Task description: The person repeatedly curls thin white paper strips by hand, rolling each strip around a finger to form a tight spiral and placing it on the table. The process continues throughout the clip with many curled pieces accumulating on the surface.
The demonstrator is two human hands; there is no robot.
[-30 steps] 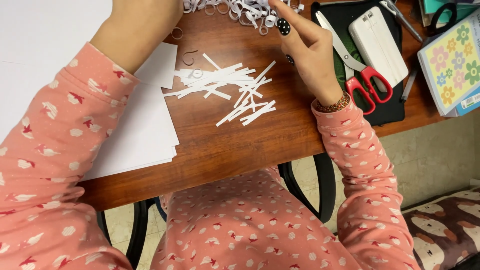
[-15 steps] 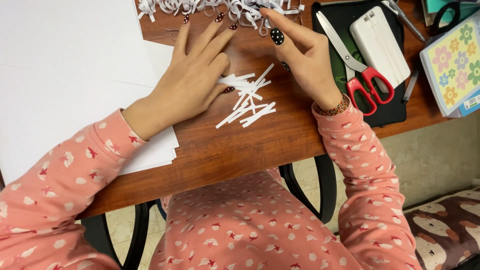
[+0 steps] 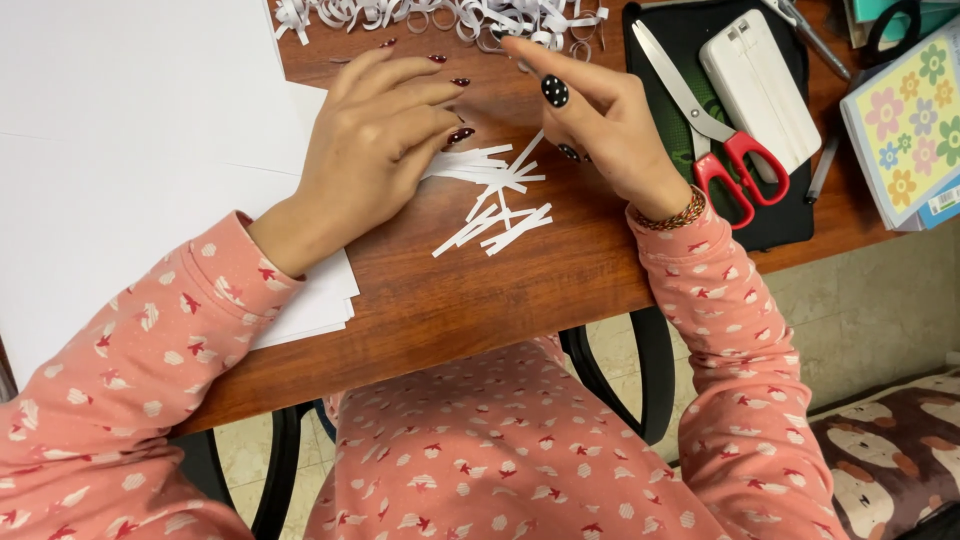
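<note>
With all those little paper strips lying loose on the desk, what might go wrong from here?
The left hand rests on the loose paper strips; a sweep of the sleeve might scatter them off the wooden desk, since some lie not far from its edge. The right hand is beside the open scissors, so it might brush the blades. The curled strips could get mixed with the straight ones.

A home craft desk is showing here: a wooden tabletop [image 3: 480, 290] is carrying red-handled scissors [image 3: 715, 130], white paper sheets [image 3: 130, 130] and curled paper strips [image 3: 440, 15], while a patterned cushion [image 3: 890, 450] is lying on the tiled floor [image 3: 860, 310].
</note>
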